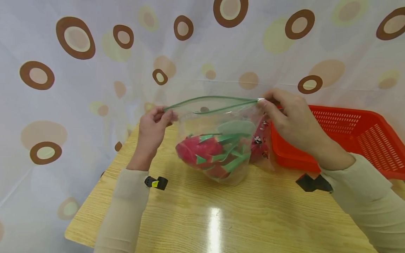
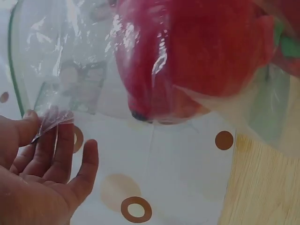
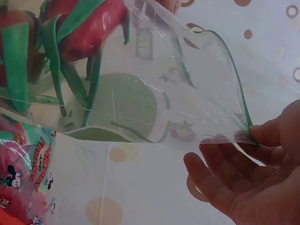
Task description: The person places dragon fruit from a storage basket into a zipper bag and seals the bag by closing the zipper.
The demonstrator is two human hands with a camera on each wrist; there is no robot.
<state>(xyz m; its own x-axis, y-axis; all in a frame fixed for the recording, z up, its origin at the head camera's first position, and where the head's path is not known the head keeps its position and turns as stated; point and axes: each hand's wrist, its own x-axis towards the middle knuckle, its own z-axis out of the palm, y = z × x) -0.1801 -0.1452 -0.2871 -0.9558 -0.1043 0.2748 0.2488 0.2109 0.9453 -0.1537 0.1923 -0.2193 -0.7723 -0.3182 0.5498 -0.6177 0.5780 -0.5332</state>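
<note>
A clear zip bag (image 1: 186, 123) with a green seal strip stands on the table, its mouth parted. Inside lie red dragon fruits (image 1: 202, 149) with green scales; I cannot tell how many. My left hand (image 1: 153, 128) pinches the left top corner of the bag between thumb and fingers, as the left wrist view also shows. At the opposite corner, beside a white slider (image 1: 261, 101), my right hand (image 1: 292, 117) pinches the strip's end. In the right wrist view the right thumb lies on top of the corner with the fingers beneath it.
A red plastic basket (image 1: 336, 130) with slotted walls stands at the right, behind my right forearm. Between it and the bag sits a pink printed bag (image 1: 261, 144), partly hidden. The wooden table (image 1: 246, 218) meets a dotted curtain (image 1: 196, 52) at the back.
</note>
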